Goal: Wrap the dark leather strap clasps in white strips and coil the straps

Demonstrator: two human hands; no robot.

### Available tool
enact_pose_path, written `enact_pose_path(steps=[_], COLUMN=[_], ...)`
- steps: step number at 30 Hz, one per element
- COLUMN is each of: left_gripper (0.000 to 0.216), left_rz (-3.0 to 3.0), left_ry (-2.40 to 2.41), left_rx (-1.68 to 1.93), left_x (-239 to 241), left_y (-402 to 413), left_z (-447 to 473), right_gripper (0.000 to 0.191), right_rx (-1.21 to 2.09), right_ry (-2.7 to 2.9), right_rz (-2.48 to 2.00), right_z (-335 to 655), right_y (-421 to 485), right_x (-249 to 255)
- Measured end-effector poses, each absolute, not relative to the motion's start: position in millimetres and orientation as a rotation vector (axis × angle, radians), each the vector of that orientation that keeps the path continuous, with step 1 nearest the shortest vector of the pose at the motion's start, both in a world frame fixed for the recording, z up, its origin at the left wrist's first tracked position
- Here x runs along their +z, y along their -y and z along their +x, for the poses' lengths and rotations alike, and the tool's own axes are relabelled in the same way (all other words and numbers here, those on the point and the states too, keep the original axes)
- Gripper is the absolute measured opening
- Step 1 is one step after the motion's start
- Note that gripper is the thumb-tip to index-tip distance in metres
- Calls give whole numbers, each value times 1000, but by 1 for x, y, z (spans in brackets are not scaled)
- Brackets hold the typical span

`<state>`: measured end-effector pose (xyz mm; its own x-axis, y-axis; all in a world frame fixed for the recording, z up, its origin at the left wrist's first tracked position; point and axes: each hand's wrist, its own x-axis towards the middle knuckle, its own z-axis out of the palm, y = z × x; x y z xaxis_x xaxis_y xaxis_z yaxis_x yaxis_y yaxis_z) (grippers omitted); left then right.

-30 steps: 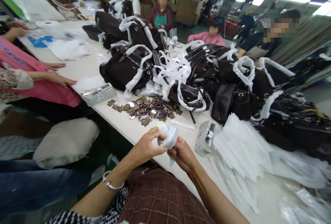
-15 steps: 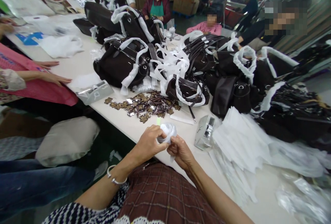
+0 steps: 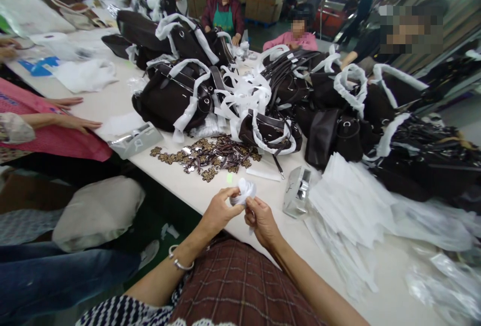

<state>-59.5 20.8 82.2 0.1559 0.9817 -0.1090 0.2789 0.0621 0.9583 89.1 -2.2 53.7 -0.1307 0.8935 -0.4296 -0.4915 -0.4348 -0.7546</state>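
Note:
My left hand (image 3: pixel 220 209) and my right hand (image 3: pixel 262 220) meet just above the near edge of the white table (image 3: pixel 188 185). Both are closed on a small crumpled wad of white wrapping paper (image 3: pixel 244 190), pinched between the fingertips. A heap of small brown metal tags (image 3: pixel 210 154) lies on the table just beyond my hands. To the right of my hands stands a silver tape dispenser (image 3: pixel 297 191), and past it a stack of white paper sheets (image 3: pixel 349 200).
Dark brown handbags (image 3: pixel 173 98) with handles wrapped in white paper are piled across the table's middle and right. A second silver dispenser (image 3: pixel 135 139) lies at left, near another person's hands (image 3: pixel 77 123). Several people sit at the far side. A pale cushion (image 3: pixel 95 210) rests below the table edge.
The white wad has been squeezed smaller between my fingers. My hands have stayed together at the table edge while the view shifted slightly.

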Motion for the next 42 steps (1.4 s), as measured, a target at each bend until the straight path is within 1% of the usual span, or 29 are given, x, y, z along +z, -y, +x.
enact_pose_path(steps=[3, 5, 9, 12, 15, 17, 19, 21, 24, 25, 27, 31, 34, 37, 40, 42], left_gripper=[21, 20, 18, 19, 22, 21, 20, 19, 18, 17, 15, 16, 20, 18, 15, 14], left_rz=[1411, 1412, 1393, 1273, 1088, 1039, 1051, 1115, 1287, 1345, 1430, 1531, 1566, 1601, 1639, 1664], left_ry=[-1316, -1309, -1348, -1331, -1262, -1230, -1201, -1166, -1192, -1225, -1290, -1340, -1351, -1360, -1375, -1382], left_rx=[836, 877, 942, 918, 900, 877, 837, 798, 762, 756, 753, 773, 802, 834, 852, 856], left_x=[74, 70, 67, 65, 61, 59, 59, 63, 75, 80, 87, 94, 94, 94, 94, 96], left_y=[-16, -13, -8, -8, -8, -7, -4, -1, 4, 6, 9, 18, 24, 30, 34, 36], left_z=[-61, -61, -64, -69, -74, -77, -78, -78, -80, -81, -83, -85, -87, -90, -92, -93], right_gripper=[41, 42, 43, 34, 27, 30, 32, 30, 19, 20, 30, 45, 44, 44, 47, 44], right_rx=[1728, 1712, 1652, 1589, 1260, 1018, 959, 1090, 1491, 1615, 1779, 1896, 1964, 2030, 2115, 2156], right_ry=[582, 611, 854, 1212, 1638, 1797, 1838, 1766, 1509, 1411, 1254, 1125, 1084, 1051, 1077, 1123], right_rz=[-1136, -1161, -1366, -1487, -1510, -1427, -1290, -1215, -1180, -1148, -1070, -1152, -1279, -1357, -1369, -1340], right_z=[86, 85, 90, 103, 115, 118, 116, 110, 102, 101, 100, 100, 99, 99, 99, 100], right_y=[6, 7, 5, 7, 14, 17, 16, 11, -1, -4, -10, -15, -17, -19, -24, -27], right_x=[48, 46, 55, 71, 87, 95, 102, 106, 108, 108, 106, 104, 108, 112, 115, 118])
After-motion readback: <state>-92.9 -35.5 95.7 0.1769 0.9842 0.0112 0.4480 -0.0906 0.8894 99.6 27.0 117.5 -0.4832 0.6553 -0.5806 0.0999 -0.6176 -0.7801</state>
